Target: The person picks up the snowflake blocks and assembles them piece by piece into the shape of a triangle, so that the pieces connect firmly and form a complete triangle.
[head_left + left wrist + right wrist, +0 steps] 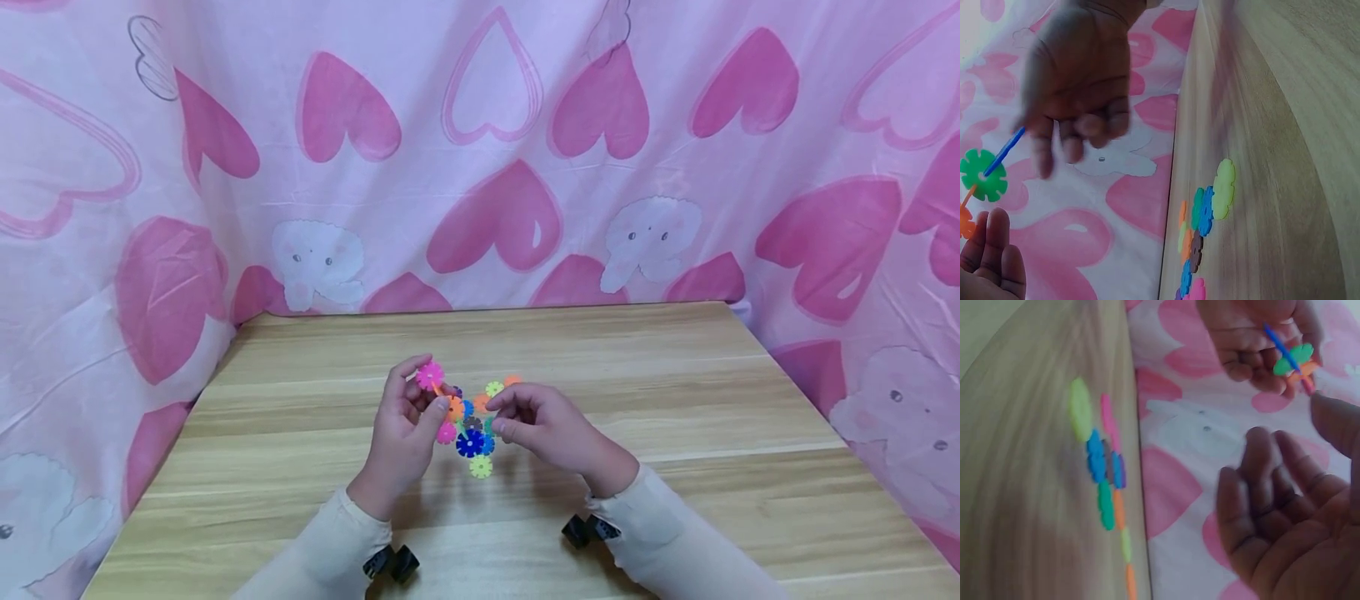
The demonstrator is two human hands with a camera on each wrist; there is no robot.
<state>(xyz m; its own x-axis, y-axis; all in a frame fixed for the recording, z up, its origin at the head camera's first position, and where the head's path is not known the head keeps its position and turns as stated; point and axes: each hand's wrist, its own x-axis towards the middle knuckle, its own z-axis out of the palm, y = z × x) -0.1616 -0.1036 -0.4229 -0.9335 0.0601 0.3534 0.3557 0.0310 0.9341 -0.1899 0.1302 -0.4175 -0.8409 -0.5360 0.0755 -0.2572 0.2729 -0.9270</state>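
Note:
My left hand (400, 437) pinches a short chain of linked, notched flower-shaped plastic discs, its thumb at an orange disc (454, 408). A pink disc (430, 375) sits by its index finger. The chain continues through a green disc (995, 184) to a dark blue disc (470, 443) at its free end. Close to that blue end is my right hand (551, 429), fingers loosely bent and parted from the thumb, its palm without a piece in the right wrist view. Beneath the hands, a larger flat group of joined discs lies on the table, including a yellow disc (481, 467).
The joined group also has a brown disc (1195, 251), a teal disc (1105, 505) and a yellow disc (493, 389) toward its far arm. A wood-grain table (675, 500) carries everything. Behind and beside it hangs a pink heart-print curtain (420, 192).

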